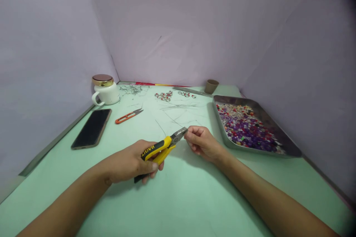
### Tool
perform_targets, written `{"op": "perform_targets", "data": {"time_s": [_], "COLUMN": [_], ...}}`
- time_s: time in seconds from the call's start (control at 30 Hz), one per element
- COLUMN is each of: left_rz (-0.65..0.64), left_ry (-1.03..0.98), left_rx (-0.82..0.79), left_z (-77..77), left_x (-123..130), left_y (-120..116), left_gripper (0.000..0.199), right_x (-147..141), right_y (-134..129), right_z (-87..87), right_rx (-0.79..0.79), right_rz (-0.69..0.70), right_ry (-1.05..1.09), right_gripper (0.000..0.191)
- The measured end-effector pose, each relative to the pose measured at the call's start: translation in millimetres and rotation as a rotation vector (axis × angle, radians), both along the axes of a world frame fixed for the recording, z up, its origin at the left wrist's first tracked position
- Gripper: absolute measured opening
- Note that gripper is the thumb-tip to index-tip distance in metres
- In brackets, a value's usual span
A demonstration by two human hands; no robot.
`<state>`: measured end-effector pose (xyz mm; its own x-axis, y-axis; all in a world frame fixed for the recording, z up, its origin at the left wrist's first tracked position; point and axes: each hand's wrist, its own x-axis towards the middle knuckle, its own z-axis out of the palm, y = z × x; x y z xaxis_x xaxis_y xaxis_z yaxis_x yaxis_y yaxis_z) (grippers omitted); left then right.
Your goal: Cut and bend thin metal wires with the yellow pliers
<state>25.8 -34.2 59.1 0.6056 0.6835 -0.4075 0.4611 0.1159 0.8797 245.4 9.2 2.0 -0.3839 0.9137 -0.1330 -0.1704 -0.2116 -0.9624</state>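
Note:
My left hand [139, 161] is wrapped round yellow-and-black pliers [164, 148], whose metal jaws point up and to the right. Right at the tip of those jaws, my right hand [201, 141] is closed in a pinch of thumb and forefinger. Whatever lies between these fingertips is too small to make out. A thin wire [172, 120] runs down towards the jaws from the upper left; whether it is gripped there I cannot tell. Beyond the hands, more loose wires [182, 106] lie on the pale green tabletop [178, 200].
On the right stands a metal tray [226, 139] of mixed beads [247, 127]. Small red-and-silver beaded pieces [164, 96], wire rods [194, 91] and a brown cup [211, 86] are at the back. Leftward are orange thread snips [128, 116], a phone [91, 129], a lidded white mug [107, 93] and tangled wire scraps [133, 89].

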Motion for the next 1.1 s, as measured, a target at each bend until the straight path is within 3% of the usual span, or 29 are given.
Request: {"op": "perform_targets", "data": {"time_s": [0.1,0.2,0.27,0.33,0.4,0.47,0.57,0.67,0.77,0.83,0.9,1.0,1.1], "left_rz": [0.065,0.106,0.103,0.109,0.13,0.141,0.082,-0.007,-0.046,-0.02,0.046,0.11,0.119], "left_ry": [0.237,0.614,0.838,0.911,0.778,0.51,0.121,-0.215,-0.332,-0.138,0.153,0.573,0.859], "left_rx": [0.331,0.641,0.729,0.755,0.717,0.591,0.209,-0.166,-0.243,-0.043,0.284,0.645,0.772], "left_z": [-5.3,-17.7,-24.5,-26.2,-22.7,-16.3,-8.1,-5.1,-4.9,-6.3,-10.6,-22.0,-29.4], "left_x": [4,11,16,20,19,16,7,0,-1,-1,1,7,15], "left_y": [0,-2,-3,-4,-5,-4,-3,-2,-1,1,2,3,0], "left_gripper": [0.016,0.052,0.067,0.07,0.061,0.039,0.012,0.016,0.025,0.017,0.015,0.049,0.071], "right_x": [-3,-8,-11,-12,-12,-11,-8,-6,-4,-4,-5,-8,-9], "right_y": [-1,-2,-3,-3,-3,-2,-2,-4,-5,-4,-3,0,2], "right_z": [1.5,0.6,-0.6,-1.8,-3.0,-4.1,-4.4,-1.7,1.0,0.7,-1.4,-5.6,-9.1], "right_rx": [-0.034,-0.097,-0.134,-0.154,-0.143,-0.103,-0.014,0.049,0.042,0.015,-0.031,-0.114,-0.155], "right_rz": [-0.061,-0.12,-0.14,-0.142,-0.127,-0.106,-0.074,-0.016,0.027,-0.011,-0.084,-0.144,-0.147], "right_ry": [-0.066,-0.118,-0.111,-0.087,-0.058,-0.024,0.035,0.118,0.145,0.095,0.004,-0.125,-0.145], "right_gripper": [0.026,0.025,0.025,0.025,0.025,0.025,0.025,0.028,0.029,0.028,0.026,0.024,0.024]}}
